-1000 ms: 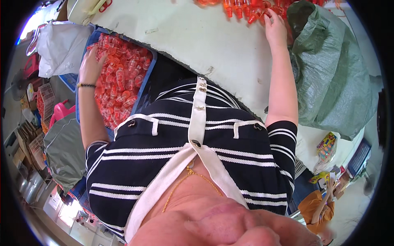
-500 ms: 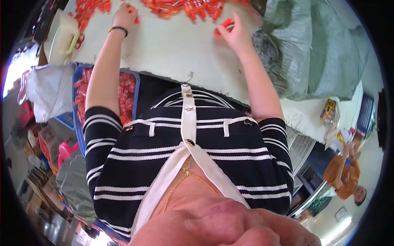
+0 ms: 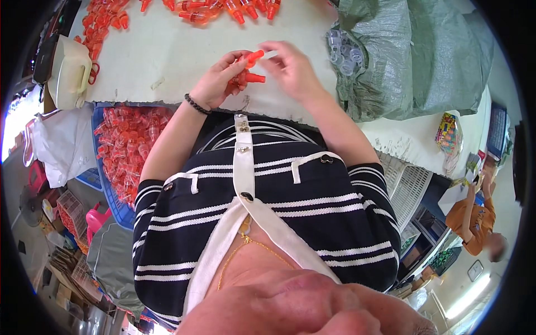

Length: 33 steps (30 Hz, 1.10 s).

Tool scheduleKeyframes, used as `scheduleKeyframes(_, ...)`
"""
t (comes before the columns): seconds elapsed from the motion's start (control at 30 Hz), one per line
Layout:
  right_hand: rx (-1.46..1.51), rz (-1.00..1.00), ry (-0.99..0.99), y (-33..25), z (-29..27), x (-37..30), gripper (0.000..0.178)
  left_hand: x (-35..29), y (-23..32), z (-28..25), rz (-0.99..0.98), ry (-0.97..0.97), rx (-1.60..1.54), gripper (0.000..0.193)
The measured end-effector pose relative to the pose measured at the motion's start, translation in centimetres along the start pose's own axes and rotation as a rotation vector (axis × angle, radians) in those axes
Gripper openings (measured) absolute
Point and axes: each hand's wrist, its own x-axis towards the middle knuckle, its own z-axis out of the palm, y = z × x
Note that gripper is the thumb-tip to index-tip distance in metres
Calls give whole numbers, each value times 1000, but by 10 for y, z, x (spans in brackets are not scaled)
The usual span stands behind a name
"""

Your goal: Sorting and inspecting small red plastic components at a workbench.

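My left hand point(image 3: 223, 81) is closed around small red-orange bottles point(image 3: 255, 79) with narrow nozzle tops, at least two of them, above the near edge of the table. One bottle's red top point(image 3: 254, 57) points toward my right hand point(image 3: 291, 71). The right hand's fingers are pinched on a small whitish translucent cap point(image 3: 270, 54), right at that top; motion blurs the fingers a little. Whether the cap touches the bottle I cannot tell. More red-orange bottles point(image 3: 237, 10) lie along the far side of the table point(image 3: 184, 58).
Clear caps point(image 3: 347, 53) fill the mouth of a big green-grey sack point(image 3: 391, 72) on the right. A blue crate point(image 3: 106, 178) of red bottles stands at my left, below a cream jug point(image 3: 70, 72) and red-handled scissors point(image 3: 94, 73). A co-worker point(image 3: 474, 223) is at far right.
Both hands have come from the far part of the table to meet near its front edge. The right hand now has a translucent cap; the red bottle it was at before is no longer in it.
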Motion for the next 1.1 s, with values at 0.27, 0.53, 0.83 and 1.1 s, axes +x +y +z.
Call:
scheduleKeyframes(0.27, -1098, -155, 245, 59, -86, 15, 31, 1, -4, -3, 35, 204, 60, 34)
scheduleKeyframes(0.53, -340, 14, 204, 49, -48, 18, 13, 0, -5, 8, 32, 235, 189, 38)
scheduleKeyframes(0.83, 378, 128, -79, 7, -16, 4, 22, -9, -2, 5, -43, 127, 164, 38)
scheduleKeyframes(1.1, 178, -40, -244, 0, -16, 3, 25, -17, 11, 0, -122, -6, 105, 43)
